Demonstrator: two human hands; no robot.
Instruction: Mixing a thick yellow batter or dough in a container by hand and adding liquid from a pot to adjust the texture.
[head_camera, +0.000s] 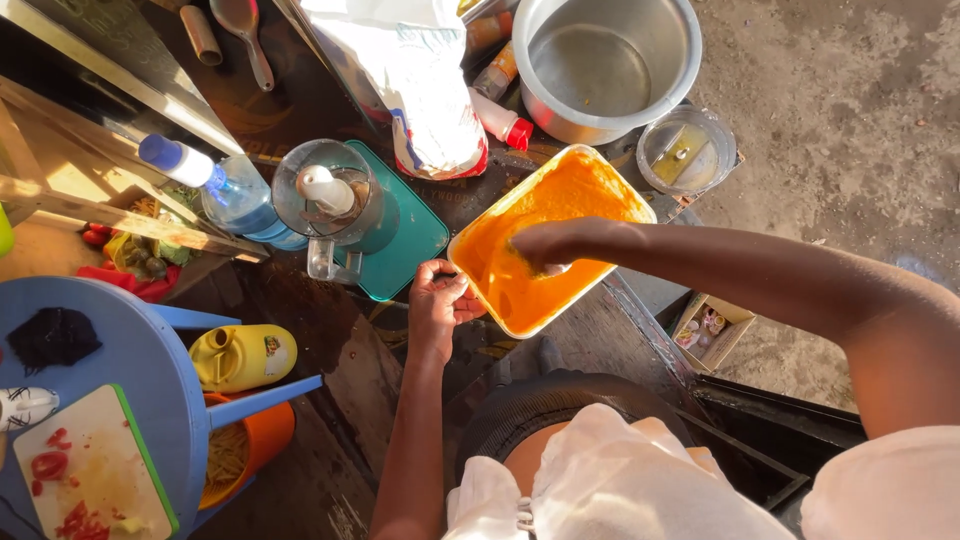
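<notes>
A white rectangular tray (462, 262) holding thick orange batter stands on the dark worktop. My left hand (438, 300) grips the tray's near left edge. My right hand (545, 245) is down in the batter near the tray's middle, fingers closed around a small spoon-like tool that is mostly hidden by the hand and the mixture.
Behind the tray are a big metal pot (603, 66), a small lidded container (686, 150), a white flour bag (420, 85) and sauce bottles (500, 118). A blender jug (330, 205) on a teal base and a water bottle (225, 185) stand left. A blue stool (150, 370) with a cutting board (90, 465), a yellow jug (240, 356).
</notes>
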